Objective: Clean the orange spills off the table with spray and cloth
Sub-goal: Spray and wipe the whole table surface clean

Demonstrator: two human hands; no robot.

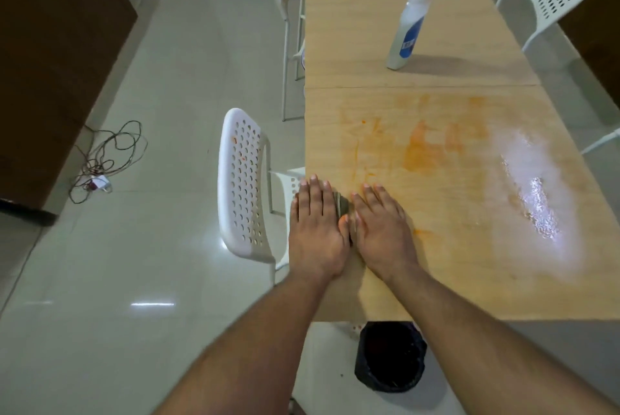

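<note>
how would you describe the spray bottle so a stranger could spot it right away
Start at the long wooden table and look past the orange smears to its far half. The spray bottle stands there alone: a tall whitish bottle with a blue label and blue top.

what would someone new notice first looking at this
The orange smears across the middle of the wooden table catch the eye first, with a shiny wet patch beside them toward the right edge. At the near left edge, the left hand and right hand lie flat side by side, pressing a dark cloth that barely shows between them. The spray bottle stands upright farther back.
</note>
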